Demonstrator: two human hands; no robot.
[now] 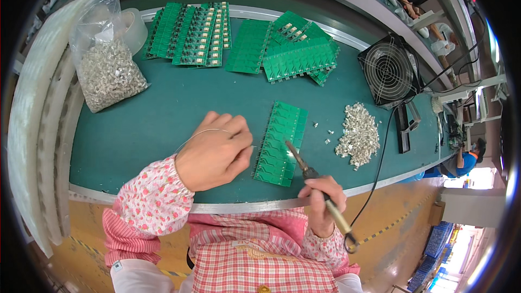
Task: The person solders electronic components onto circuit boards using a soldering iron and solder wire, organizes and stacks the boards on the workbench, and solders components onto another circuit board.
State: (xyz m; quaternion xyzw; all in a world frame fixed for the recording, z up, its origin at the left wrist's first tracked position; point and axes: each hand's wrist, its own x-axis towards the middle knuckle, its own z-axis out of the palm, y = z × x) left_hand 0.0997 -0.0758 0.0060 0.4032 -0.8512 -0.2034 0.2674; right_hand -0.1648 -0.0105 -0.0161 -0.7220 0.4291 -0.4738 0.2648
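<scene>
A green circuit board panel [278, 144] lies on the bench in front of me, pins along its left edge. My right hand [324, 198] grips a soldering iron [337, 218], its tip over or on the panel's middle; contact is hard to tell. Just left of the panel, my left hand [214, 151] is closed, back of the hand up. A thin solder wire [202, 132] loops over its back, and a short end shows past the fingers near the panel's pins. To the right of the panel lies a heap of small white connectors [358, 137], a few loose ones beside it.
Stacked green boards [190, 35] and more loose panels [301, 54] lie at the back. A bag of white connectors [108, 73], a tape roll [134, 30] and foam sheets [43, 119] stand left. At right are a fan [388, 70], a black stand [402, 130] and a cord [381, 168].
</scene>
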